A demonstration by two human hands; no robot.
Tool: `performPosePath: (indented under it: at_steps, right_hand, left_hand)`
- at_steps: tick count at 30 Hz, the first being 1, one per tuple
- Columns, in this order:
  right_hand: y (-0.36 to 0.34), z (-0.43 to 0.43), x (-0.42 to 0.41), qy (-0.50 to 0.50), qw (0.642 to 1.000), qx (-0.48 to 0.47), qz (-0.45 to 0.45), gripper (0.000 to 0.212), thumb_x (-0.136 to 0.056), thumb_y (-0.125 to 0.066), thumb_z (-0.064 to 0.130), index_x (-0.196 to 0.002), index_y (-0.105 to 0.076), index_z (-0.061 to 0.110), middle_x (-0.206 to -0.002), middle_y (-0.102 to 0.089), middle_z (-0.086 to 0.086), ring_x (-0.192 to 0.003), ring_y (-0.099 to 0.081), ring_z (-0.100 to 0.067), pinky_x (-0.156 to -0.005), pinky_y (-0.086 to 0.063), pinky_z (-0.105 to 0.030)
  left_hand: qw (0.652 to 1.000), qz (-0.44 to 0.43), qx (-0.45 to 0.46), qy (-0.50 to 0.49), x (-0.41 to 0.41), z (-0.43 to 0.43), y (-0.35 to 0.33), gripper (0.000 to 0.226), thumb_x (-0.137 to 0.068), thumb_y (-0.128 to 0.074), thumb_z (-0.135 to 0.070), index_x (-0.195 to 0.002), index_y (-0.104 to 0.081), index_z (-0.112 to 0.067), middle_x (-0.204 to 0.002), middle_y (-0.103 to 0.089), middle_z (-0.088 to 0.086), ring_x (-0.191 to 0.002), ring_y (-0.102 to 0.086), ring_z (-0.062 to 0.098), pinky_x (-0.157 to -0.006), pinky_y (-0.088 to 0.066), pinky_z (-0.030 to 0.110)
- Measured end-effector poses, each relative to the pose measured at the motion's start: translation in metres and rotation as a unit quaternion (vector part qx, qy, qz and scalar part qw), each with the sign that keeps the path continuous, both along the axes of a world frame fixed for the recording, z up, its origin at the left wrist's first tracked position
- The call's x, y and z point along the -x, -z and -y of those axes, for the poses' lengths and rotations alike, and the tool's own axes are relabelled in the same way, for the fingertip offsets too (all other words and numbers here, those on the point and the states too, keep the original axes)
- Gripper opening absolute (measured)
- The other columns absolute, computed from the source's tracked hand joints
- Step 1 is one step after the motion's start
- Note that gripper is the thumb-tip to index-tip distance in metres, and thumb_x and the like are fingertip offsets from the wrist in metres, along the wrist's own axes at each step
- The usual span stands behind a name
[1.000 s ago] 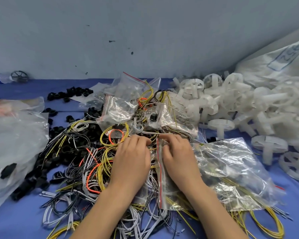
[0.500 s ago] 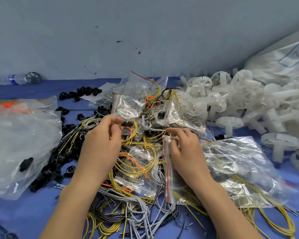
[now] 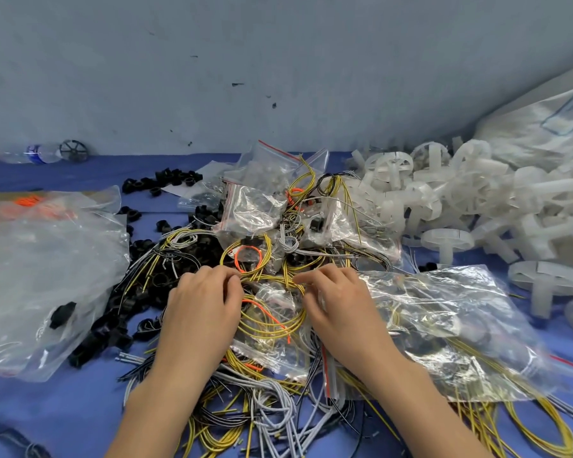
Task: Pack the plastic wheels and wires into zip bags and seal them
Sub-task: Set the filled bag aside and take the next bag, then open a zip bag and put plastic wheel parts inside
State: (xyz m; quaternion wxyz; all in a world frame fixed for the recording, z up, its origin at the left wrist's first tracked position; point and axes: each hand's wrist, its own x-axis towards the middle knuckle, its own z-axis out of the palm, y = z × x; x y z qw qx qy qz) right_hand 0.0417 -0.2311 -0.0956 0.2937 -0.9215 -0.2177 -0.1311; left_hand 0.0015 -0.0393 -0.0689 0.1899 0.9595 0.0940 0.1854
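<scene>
A small clear zip bag (image 3: 272, 328) holding a coil of yellow and orange wires lies in the middle of the blue table. My left hand (image 3: 205, 309) and my right hand (image 3: 341, 309) sit on either side of it, fingers curled, pinching its upper edge. Loose yellow, grey and black wires (image 3: 272, 411) are heaped under and in front of the bag. White plastic wheels (image 3: 477, 200) are piled at the right. Several filled zip bags (image 3: 255, 209) are stacked behind my hands.
A large clear bag (image 3: 444, 319) with wires lies under my right wrist. Another big plastic bag (image 3: 40, 276) covers the left side. Small black parts (image 3: 139, 292) are scattered left of centre. A water bottle (image 3: 37, 153) lies by the wall, and a white sack (image 3: 543, 127) sits at the back right.
My left hand has come down and to the right, back to the small wire bag. My right hand has shifted from the large bag's red zip edge onto the small bag.
</scene>
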Motion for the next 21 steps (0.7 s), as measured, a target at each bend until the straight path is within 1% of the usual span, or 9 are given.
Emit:
performPosePath:
  at_steps: [3,6,9,11,14,16,18,20,21]
  right_hand:
    - [0.0,-0.001,0.0,0.002,1.0,0.009,0.001,0.027,-0.101,-0.047,0.027,-0.121,-0.064,0.027,-0.115,-0.061,0.009,-0.112,-0.046,-0.017,-0.096,-0.039,-0.035]
    - [-0.001,-0.001,0.0,0.002,1.0,0.007,-0.001,0.027,-0.101,-0.047,0.027,-0.121,-0.064,0.027,-0.115,-0.061,0.008,-0.111,-0.046,-0.018,-0.095,-0.039,-0.035]
    - [-0.002,0.0,0.002,-0.001,1.0,0.009,-0.005,0.027,-0.101,-0.046,0.028,-0.121,-0.064,0.027,-0.115,-0.06,0.009,-0.112,-0.045,-0.017,-0.095,-0.038,-0.035]
    - [-0.002,0.0,0.002,-0.003,1.0,0.007,-0.004,0.027,-0.101,-0.046,0.029,-0.121,-0.064,0.028,-0.114,-0.06,0.009,-0.112,-0.045,-0.016,-0.095,-0.038,-0.034]
    - [0.0,0.001,0.001,-0.005,1.0,0.002,-0.001,0.027,-0.101,-0.046,0.028,-0.12,-0.065,0.027,-0.114,-0.061,0.009,-0.111,-0.045,-0.017,-0.095,-0.037,-0.033]
    - [0.001,0.002,0.0,-0.004,1.0,0.003,0.003,0.027,-0.1,-0.046,0.027,-0.12,-0.064,0.026,-0.114,-0.061,0.008,-0.11,-0.046,-0.018,-0.095,-0.038,-0.033]
    - [0.002,0.002,0.001,-0.006,1.0,0.002,0.004,0.029,-0.1,-0.046,0.026,-0.124,-0.062,0.026,-0.114,-0.061,0.009,-0.11,-0.046,-0.017,-0.096,-0.039,-0.034]
    - [0.001,0.002,0.002,-0.009,1.0,-0.007,0.003,0.033,-0.1,-0.044,0.025,-0.13,-0.057,0.027,-0.117,-0.059,0.01,-0.11,-0.046,-0.015,-0.097,-0.04,-0.034]
    - [0.001,0.001,0.002,-0.01,1.0,-0.02,0.002,0.035,-0.101,-0.044,0.025,-0.134,-0.054,0.027,-0.119,-0.058,0.01,-0.111,-0.047,-0.015,-0.098,-0.04,-0.034]
  left_hand:
    - [1.0,0.025,0.014,0.002,-0.002,-0.001,-0.002,0.027,-0.098,-0.04,-0.032,-0.109,-0.064,-0.026,-0.105,-0.059,-0.006,-0.098,-0.048,0.016,-0.086,-0.04,0.037]
    - [0.999,0.032,-0.012,0.013,-0.01,-0.001,-0.007,0.026,-0.098,-0.044,-0.031,-0.114,-0.062,-0.025,-0.116,-0.06,-0.006,-0.106,-0.049,0.018,-0.09,-0.04,0.038]
    - [0.998,-0.019,-0.052,0.03,-0.018,0.004,-0.011,0.029,-0.098,-0.043,-0.037,-0.121,-0.059,-0.029,-0.122,-0.059,-0.01,-0.115,-0.047,0.017,-0.094,-0.035,0.037]
    - [0.996,-0.04,-0.071,0.036,-0.021,0.008,-0.009,0.026,-0.099,-0.043,-0.038,-0.12,-0.058,-0.031,-0.119,-0.06,-0.011,-0.113,-0.048,0.016,-0.094,-0.035,0.036]
    - [0.995,0.004,-0.091,0.03,-0.02,0.01,-0.006,0.02,-0.099,-0.044,-0.035,-0.111,-0.06,-0.031,-0.107,-0.062,-0.011,-0.104,-0.05,0.015,-0.089,-0.035,0.034]
    - [0.995,0.028,-0.084,0.039,-0.018,0.008,-0.005,0.021,-0.099,-0.044,-0.034,-0.109,-0.062,-0.029,-0.104,-0.062,-0.01,-0.102,-0.05,0.016,-0.088,-0.036,0.034]
    - [0.994,0.064,-0.064,0.067,-0.017,0.007,-0.006,0.023,-0.099,-0.046,-0.03,-0.112,-0.064,-0.025,-0.103,-0.06,-0.007,-0.102,-0.049,0.017,-0.09,-0.035,0.034]
    - [0.986,0.128,-0.027,0.099,-0.014,0.01,-0.011,0.021,-0.099,-0.048,-0.025,-0.113,-0.065,-0.023,-0.101,-0.058,-0.007,-0.101,-0.05,0.016,-0.091,-0.037,0.033]
    - [0.98,0.165,0.006,0.108,-0.012,0.011,-0.015,0.021,-0.1,-0.048,-0.024,-0.112,-0.065,-0.023,-0.101,-0.058,-0.009,-0.1,-0.051,0.014,-0.091,-0.039,0.03]
